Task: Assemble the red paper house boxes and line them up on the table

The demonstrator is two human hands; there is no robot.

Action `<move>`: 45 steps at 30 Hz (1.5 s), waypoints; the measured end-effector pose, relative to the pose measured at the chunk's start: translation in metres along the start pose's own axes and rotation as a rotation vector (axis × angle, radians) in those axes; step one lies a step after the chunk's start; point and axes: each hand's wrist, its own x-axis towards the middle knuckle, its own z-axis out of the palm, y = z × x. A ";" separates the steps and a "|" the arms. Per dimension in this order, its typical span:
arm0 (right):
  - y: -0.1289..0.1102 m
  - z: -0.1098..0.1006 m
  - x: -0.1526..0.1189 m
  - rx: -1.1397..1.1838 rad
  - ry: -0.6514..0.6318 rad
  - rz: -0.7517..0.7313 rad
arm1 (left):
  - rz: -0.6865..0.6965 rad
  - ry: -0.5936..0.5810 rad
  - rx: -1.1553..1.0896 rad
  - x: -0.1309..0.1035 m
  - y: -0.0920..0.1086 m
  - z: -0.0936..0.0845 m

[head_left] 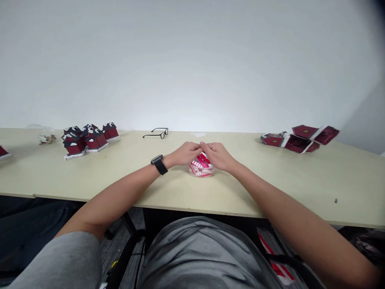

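Hands: Seen from my remote seat, the left hand [187, 154] and the right hand [221, 155] meet fingertip to fingertip above the near middle of the table [207, 194].
Fingers: Bent and drawn narrow, they touch the red and white pieces [205, 160]; I cannot tell whether either hand grips one.
Clear tub: Round and low, the clear tub [191, 172] sits upright beneath the hands, the red, pink and white pieces filling it and rising over its rim.
Little houses: Dark-red model houses [96, 140] cluster at far left on white bases; at far right lie unfolded dark-red house pieces [300, 141].
Eyeglasses: Black-framed eyeglasses [163, 134] rest far, left of centre.
Lettering: Any print on the pieces is too small for me to read.
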 end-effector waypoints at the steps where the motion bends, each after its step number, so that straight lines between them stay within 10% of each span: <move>1: 0.000 0.000 0.000 0.003 0.012 0.000 | 0.011 0.004 -0.004 0.000 -0.001 0.000; 16: 0.005 0.003 0.000 0.028 0.166 -0.072 | -0.009 0.162 0.057 0.001 0.005 0.000; 39: 0.005 0.000 0.001 0.014 0.011 -0.037 | 0.028 0.115 0.117 -0.002 0.004 0.004; 45: 0.006 0.000 0.002 0.028 0.023 -0.018 | 0.180 0.483 0.176 -0.007 0.015 0.001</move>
